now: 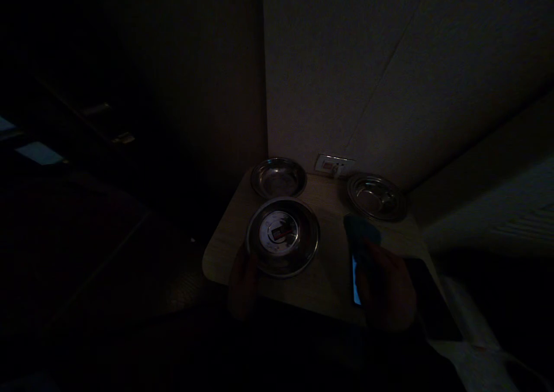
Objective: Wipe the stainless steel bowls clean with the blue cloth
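Observation:
The scene is very dark. A steel plate [283, 236] with a small label in its middle lies upside down at the front of a small wooden table [324, 282]. My left hand [244, 282] grips the plate's near left rim. My right hand [385, 291] is closed around a blue-green cloth [361, 230], to the right of the plate and just above the table. A thin bright blue strip [355, 281] shows at the left edge of my right hand; I cannot make out what it is.
Two more steel plates sit at the back of the table, one at the left [278, 177] and one at the right [376, 197]. A wall socket [333, 165] lies between them. A dark flat object [433, 302] lies on the table's right edge. Walls close the corner behind.

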Tool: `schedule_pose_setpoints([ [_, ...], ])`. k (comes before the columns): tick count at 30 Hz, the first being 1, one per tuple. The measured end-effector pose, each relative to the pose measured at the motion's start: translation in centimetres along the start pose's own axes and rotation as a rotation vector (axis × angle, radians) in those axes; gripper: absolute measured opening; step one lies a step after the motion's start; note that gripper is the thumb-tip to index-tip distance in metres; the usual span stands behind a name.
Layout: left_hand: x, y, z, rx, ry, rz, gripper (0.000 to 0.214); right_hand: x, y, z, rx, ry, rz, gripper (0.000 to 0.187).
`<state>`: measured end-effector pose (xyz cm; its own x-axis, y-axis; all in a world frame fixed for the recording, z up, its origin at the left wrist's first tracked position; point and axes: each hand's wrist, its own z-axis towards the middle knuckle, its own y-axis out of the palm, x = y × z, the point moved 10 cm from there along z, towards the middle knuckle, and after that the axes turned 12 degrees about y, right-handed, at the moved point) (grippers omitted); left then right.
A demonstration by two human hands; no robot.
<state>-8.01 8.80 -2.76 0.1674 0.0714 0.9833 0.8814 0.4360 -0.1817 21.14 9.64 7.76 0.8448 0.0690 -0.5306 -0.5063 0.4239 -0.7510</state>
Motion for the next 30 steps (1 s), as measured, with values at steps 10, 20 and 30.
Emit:
schedule_pose_setpoints([
  [10,-1.7,1.2,-0.8,0.024,-0.057,-0.058,0.048,-5.6,8.5,-5.2,-0.305,-0.419,-0.265,0.034],
  [20,-2.1,3.2,1.4,0.040,0.058,-0.280,0.051,-5.5,8.3,-5.2,-0.442,-0.434,-0.272,0.037],
  [30,-1.0,5.9,2.8,-0.183,0.191,-0.333,0.056,-5.0,8.6,-5.3,-0.400,-0.425,-0.297,0.030],
])
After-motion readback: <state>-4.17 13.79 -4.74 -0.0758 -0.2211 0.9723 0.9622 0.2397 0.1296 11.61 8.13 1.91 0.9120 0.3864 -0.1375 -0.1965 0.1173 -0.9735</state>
